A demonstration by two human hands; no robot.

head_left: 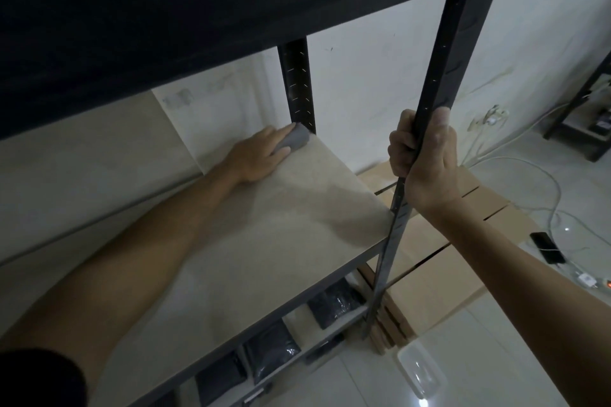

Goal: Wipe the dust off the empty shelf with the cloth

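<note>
Cloth [295,139] sits bunched under the left hand [256,157], fingers pressed on it at the shelf [264,241] back corner, while the right hand [425,158] grips the upright [439,76].

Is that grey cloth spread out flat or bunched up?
Bunched up. The grey cloth shows as a small wad under the left hand's fingertips, at the shelf's back corner by the rear post.
</note>
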